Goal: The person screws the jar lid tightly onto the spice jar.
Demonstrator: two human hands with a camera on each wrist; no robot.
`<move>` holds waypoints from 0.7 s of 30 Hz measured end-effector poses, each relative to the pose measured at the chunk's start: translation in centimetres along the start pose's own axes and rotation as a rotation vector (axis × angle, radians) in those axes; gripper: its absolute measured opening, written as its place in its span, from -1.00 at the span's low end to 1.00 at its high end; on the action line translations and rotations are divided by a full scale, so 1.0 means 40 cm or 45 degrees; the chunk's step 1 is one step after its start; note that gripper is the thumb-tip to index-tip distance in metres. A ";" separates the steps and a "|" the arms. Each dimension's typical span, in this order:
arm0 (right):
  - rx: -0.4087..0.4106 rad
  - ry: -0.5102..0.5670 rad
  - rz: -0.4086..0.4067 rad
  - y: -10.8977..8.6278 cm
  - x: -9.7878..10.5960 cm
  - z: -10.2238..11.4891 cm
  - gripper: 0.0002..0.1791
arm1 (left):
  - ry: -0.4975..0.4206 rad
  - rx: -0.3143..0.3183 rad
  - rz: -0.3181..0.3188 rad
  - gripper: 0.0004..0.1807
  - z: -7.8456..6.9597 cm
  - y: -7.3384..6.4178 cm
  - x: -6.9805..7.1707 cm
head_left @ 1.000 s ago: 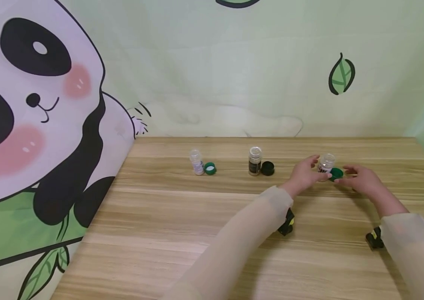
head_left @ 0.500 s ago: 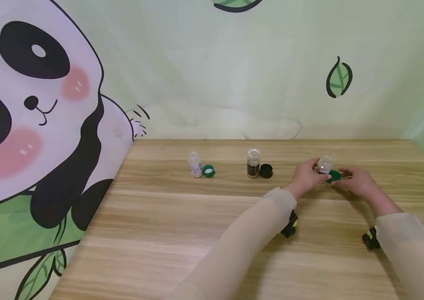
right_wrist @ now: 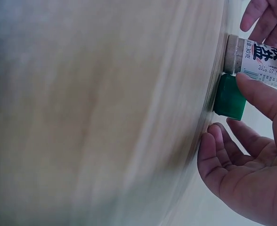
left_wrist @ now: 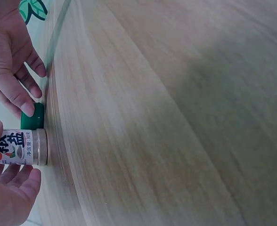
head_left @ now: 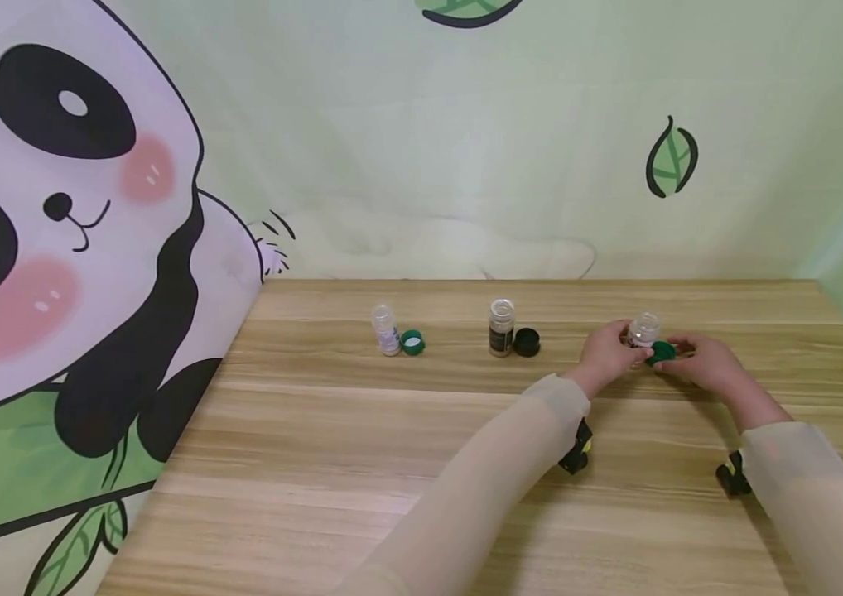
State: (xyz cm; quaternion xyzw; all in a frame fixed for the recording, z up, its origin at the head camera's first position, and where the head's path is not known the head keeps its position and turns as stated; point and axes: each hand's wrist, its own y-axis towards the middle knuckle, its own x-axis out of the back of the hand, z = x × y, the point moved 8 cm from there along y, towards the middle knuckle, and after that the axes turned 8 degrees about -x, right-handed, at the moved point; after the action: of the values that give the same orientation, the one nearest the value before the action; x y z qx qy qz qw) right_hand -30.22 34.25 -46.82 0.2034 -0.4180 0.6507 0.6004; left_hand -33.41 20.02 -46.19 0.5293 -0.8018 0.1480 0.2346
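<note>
My left hand (head_left: 607,358) holds a small clear spice jar (head_left: 645,328), its thumb and fingers on opposite sides. The jar stands upright with its mouth uncovered. In the left wrist view its white label (left_wrist: 13,147) with dark characters shows, and a greyish-brown powder fills the bottom. Right beside it on the table is a green cap (right_wrist: 230,97). My right hand (head_left: 710,362) has its thumb and index finger at opposite sides of this cap, and the other fingers curve loosely near the tabletop.
Further left on the wooden table (head_left: 362,447) stand a dark-labelled open jar (head_left: 501,329) with a black cap (head_left: 527,342) beside it, and a slim clear jar (head_left: 386,331) next to a green cap (head_left: 412,342). A panda-print backdrop (head_left: 392,149) rises behind the table.
My left hand has closed in on the jar. My right hand has moved slightly left, its thumb and fingers coming closer around the green cap. The view has shifted a little.
</note>
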 end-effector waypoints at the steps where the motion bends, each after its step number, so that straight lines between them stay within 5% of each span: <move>1: 0.003 -0.002 -0.001 0.000 0.000 0.001 -0.27 | -0.001 -0.005 0.002 -0.54 0.000 0.000 -0.001; 21: -0.023 0.016 0.004 -0.001 -0.005 0.002 -0.32 | 0.044 -0.022 -0.002 -0.58 0.010 0.002 -0.008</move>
State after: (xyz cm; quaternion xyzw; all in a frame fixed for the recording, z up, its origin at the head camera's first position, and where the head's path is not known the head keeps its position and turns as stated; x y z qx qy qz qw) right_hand -30.16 34.05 -46.91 0.1933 -0.4205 0.6491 0.6037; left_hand -33.47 20.10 -46.71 0.5254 -0.7984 0.1502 0.2530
